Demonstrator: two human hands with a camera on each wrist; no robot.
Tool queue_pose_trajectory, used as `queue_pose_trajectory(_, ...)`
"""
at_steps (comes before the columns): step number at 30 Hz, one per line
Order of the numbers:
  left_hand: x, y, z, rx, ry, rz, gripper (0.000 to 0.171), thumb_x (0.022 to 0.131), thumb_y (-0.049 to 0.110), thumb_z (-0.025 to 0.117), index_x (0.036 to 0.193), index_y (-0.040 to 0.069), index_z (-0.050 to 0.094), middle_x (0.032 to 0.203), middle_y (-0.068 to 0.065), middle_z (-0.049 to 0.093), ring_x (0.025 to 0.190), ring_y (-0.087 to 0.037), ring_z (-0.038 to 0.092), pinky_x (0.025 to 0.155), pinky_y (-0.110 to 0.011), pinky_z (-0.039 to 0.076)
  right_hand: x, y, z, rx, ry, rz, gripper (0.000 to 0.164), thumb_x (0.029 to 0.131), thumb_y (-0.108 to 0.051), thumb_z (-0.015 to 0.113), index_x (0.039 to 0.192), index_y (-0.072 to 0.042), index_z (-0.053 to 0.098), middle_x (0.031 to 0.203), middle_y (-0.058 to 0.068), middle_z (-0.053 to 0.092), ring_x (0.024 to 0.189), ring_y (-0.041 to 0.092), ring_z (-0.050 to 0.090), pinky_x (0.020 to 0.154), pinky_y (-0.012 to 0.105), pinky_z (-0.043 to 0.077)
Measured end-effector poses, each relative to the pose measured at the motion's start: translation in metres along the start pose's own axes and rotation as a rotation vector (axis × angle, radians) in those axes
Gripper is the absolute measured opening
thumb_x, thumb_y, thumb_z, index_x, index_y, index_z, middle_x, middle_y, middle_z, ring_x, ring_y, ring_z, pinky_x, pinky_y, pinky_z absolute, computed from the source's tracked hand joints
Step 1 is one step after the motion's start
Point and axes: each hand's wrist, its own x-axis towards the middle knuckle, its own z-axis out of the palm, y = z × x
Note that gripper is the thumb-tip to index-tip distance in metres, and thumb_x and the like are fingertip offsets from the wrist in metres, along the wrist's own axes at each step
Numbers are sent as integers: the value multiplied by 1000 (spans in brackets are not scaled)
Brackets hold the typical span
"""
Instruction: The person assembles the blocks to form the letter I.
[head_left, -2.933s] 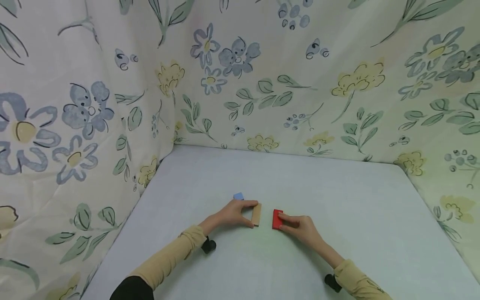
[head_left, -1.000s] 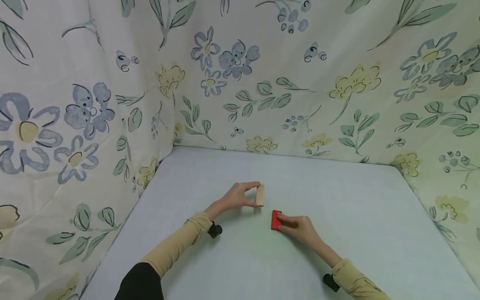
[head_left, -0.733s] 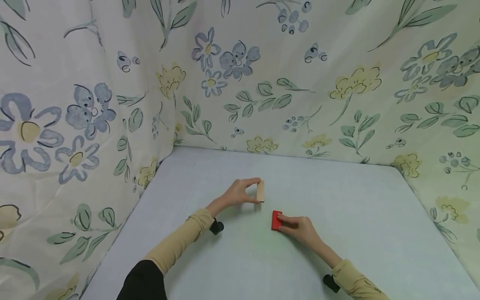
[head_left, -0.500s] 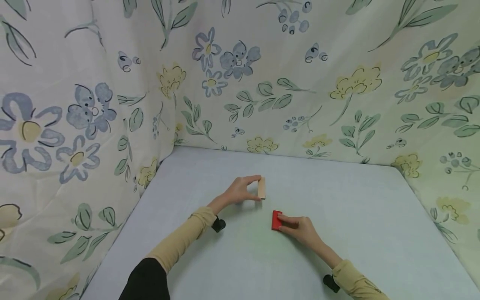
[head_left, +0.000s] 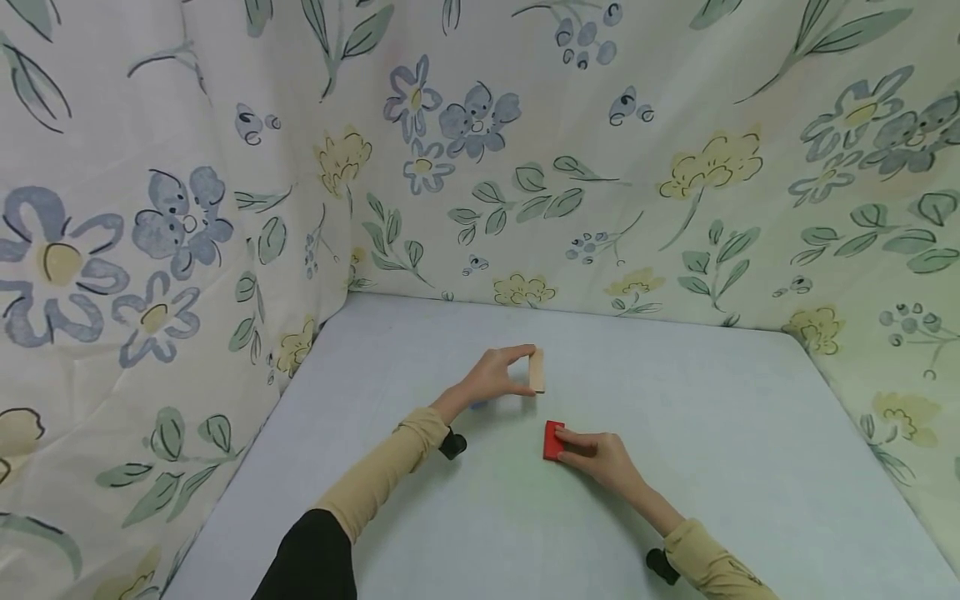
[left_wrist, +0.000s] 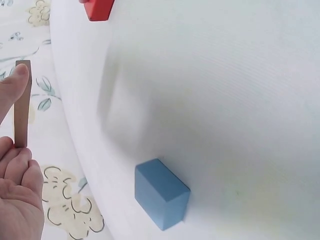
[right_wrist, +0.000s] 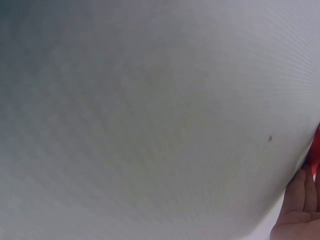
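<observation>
My left hand [head_left: 492, 375] pinches a flat wooden block [head_left: 536, 372] by its two ends, thumb at one end and fingers at the other. In the left wrist view the wooden block [left_wrist: 22, 105] is held up above the table, its shadow falling on the cloth. Nearer to me, my right hand [head_left: 602, 456] grips a red block [head_left: 553, 440] low at the table, thumb and fingers on its right side. A blue block [left_wrist: 161, 194] sits on the table under my left wrist; in the head view the hand mostly hides it.
A white cloth covers the table [head_left: 712, 467]. Floral curtains [head_left: 585, 167] enclose its back and left side, hanging right at the table edges. Black wrist cameras [head_left: 452, 444] hang below both sleeves.
My left hand has carried the wooden block up off the table, away from me and a little to the right. The right hand and red block have stayed in place.
</observation>
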Motion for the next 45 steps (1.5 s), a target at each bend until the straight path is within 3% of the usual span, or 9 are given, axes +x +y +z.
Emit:
queue_pose_trajectory(9,8,8,8,12,-1,36,79,74,25,82,141,6,44,146,-6,46,134,-18,44,109,-30,40,-1,0,0,20,-15,3,37,79,-22,76,114,-11,71,111,8,70,109,27,65,87,23,53)
queue_pose_trajectory(32,21,22,12,45,-28,29,79,75,24,81,142,8,43,147,-4,44,137,-16,40,112,-28,36,0,0,1,15,-3,-9,37,79,-21,77,113,-11,71,110,8,71,107,27,65,86,22,53)
queue_pose_trajectory(45,29,28,16,84,-36,92,80,75,26,81,142,6,43,147,-5,44,137,-15,40,112,-27,35,0,0,0,25,-6,-5,36,79,-19,76,113,-10,71,110,8,71,106,26,65,84,19,53)
